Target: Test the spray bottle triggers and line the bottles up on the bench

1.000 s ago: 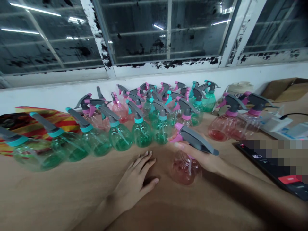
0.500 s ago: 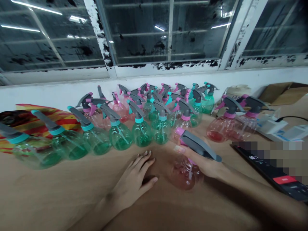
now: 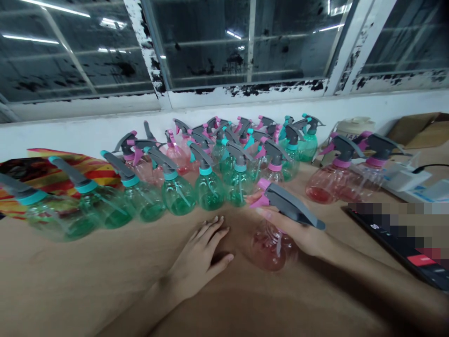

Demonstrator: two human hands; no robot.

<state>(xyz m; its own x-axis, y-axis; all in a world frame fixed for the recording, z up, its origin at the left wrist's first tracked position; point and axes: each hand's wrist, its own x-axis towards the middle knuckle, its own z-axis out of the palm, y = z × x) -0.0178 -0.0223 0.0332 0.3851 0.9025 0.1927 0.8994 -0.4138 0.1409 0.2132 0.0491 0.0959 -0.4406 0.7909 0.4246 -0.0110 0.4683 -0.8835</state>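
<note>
My right hand (image 3: 298, 229) is wrapped round the neck of a pink spray bottle (image 3: 268, 248), just under its grey and pink trigger head. The bottle stands on the wooden table (image 3: 115, 281), its rounded clear body showing a dip tube inside. Palm down on the table, my left hand (image 3: 198, 260) lies flat with fingers spread, apart from the bottle. Beyond it runs a row of green spray bottles (image 3: 210, 189) with turquoise collars. Farther back, several pink spray bottles (image 3: 177, 157) and green ones stand crowded together.
Two pink spray bottles (image 3: 324, 185) stand at the right. A phone (image 3: 396, 243) lies near the right edge, with a white power strip (image 3: 403, 180) behind it. A red and yellow bag (image 3: 87, 164) lies at the left. A cardboard box (image 3: 417, 128) sits by the wall.
The whole view has shifted slightly. A finger of my right hand now reaches up by the pink trigger, which shows more clearly. My left hand stays flat on the table.
</note>
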